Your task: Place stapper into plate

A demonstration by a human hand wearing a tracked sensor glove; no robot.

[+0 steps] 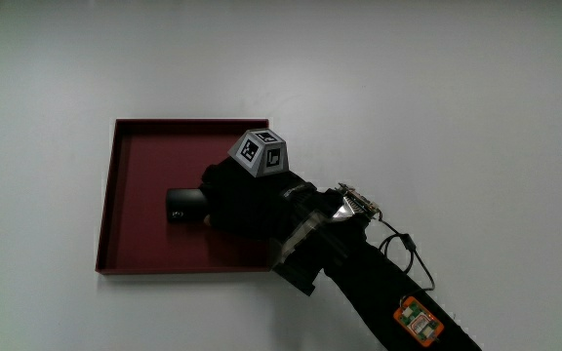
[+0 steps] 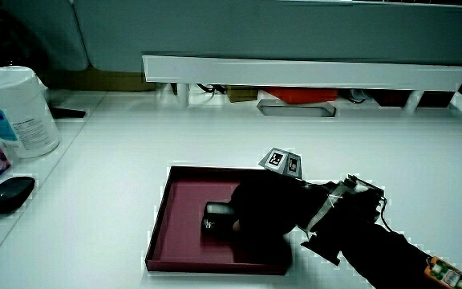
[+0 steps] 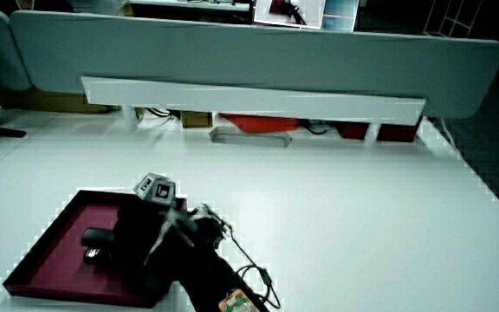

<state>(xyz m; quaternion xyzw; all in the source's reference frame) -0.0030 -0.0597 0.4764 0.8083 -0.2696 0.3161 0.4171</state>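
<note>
Stapler (image 1: pixel 185 206) is sticking out of your hand (image 1: pixel 252 195), its long axis running straight away from your fingers, which are curling around its near end. You are holding it low inside the red plate (image 1: pixel 135 146), seemingly touching the floor.

The main view looks straight down on the tray (image 1: pixel 125 195); both side views look forward across it (image 2: pixel 183 217) (image 3: pixel 50 243) toward the partition (image 2: pixel 303 72).

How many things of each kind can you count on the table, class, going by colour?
Dark red: 1, the square tray.
Black: 2, the stapler in the tray under the hand, and a computer mouse in a side view.
White: 1, a wipes canister.
Total: 4.
</note>
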